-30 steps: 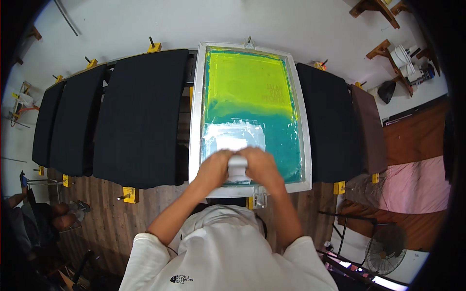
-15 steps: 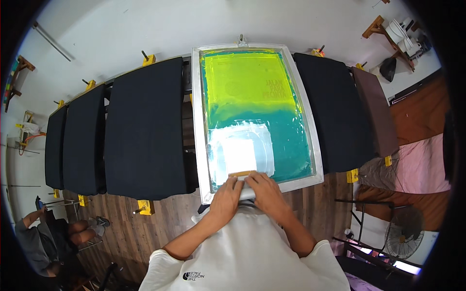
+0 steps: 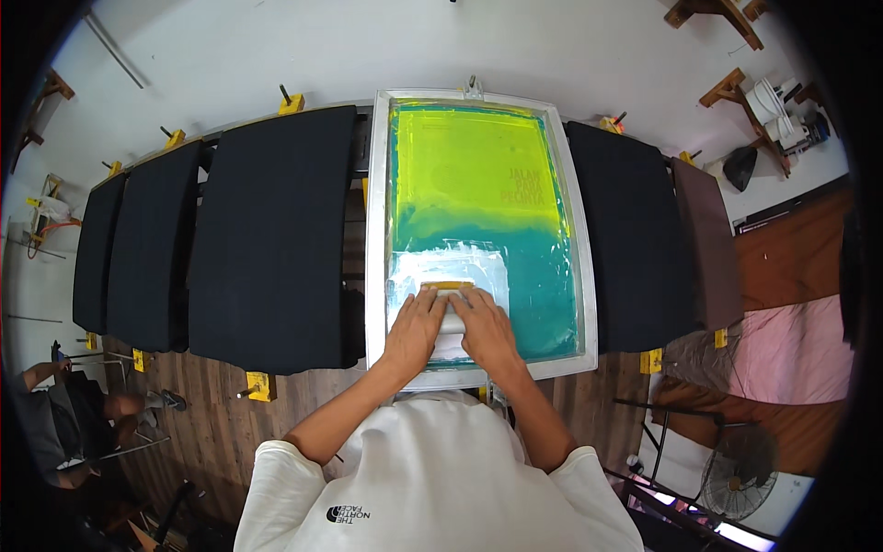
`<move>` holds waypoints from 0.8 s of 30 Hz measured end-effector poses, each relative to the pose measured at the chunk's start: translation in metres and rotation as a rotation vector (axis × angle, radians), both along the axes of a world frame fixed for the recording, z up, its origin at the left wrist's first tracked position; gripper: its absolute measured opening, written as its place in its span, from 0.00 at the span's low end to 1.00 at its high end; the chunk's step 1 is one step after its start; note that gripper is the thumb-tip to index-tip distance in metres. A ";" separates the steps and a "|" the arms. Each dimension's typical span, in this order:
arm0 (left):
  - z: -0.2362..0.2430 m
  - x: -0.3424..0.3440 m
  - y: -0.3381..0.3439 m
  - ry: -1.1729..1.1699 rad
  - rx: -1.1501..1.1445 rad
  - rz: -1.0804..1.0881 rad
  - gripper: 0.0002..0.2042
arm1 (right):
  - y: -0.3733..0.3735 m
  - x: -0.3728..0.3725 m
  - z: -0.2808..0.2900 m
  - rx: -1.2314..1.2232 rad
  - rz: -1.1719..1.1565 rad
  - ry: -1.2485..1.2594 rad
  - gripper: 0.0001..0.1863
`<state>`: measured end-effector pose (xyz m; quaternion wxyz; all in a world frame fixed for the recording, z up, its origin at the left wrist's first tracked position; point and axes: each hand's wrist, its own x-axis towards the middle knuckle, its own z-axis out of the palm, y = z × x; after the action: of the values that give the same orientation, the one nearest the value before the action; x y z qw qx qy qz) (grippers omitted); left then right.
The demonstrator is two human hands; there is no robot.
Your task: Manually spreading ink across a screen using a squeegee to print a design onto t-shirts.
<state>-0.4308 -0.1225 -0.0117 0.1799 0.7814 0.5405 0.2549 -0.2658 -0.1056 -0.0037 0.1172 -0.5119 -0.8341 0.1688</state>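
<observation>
Side by side, my left hand (image 3: 414, 333) and my right hand (image 3: 485, 331) grip a squeegee (image 3: 452, 319) with a grey body and a yellowish edge. Fingers of both hands are wrapped over its top. It rests across the near left part of a silk-screen frame (image 3: 374, 239) with pale metal sides. White ink (image 3: 493, 272) lies on the mesh around the squeegee. Bare teal mesh (image 3: 543, 294) shows to the right, and a yellow-green area (image 3: 460, 152) with faint lettering covers the far half. The squeegee's lower edge is hidden.
Black fabric-covered boards (image 3: 276, 239) stand in a row to the left, and another black board (image 3: 625, 230) and a brown one (image 3: 706, 241) to the right. Yellow clamps (image 3: 261, 385) hold their ends. A fan (image 3: 739, 474) stands at the lower right; a person (image 3: 78, 419) sits at the lower left.
Both hands have moved away from my body with the squeegee, from the frame's near edge to the middle of the white ink patch. The view has shifted slightly.
</observation>
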 end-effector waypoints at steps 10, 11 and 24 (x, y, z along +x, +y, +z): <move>0.008 0.000 -0.008 -0.016 -0.122 0.015 0.27 | -0.002 0.000 0.015 -0.087 -0.007 0.070 0.31; 0.006 -0.001 -0.006 -0.017 -0.121 0.016 0.27 | -0.002 -0.001 0.009 -0.086 -0.007 0.069 0.31; 0.019 -0.003 0.013 -0.100 -0.226 0.014 0.24 | 0.021 0.000 0.027 -0.208 -0.001 0.074 0.29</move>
<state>-0.4337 -0.1099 0.0073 0.2918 0.7385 0.5617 0.2323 -0.2660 -0.0847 0.0236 0.0940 -0.5153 -0.8069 0.2732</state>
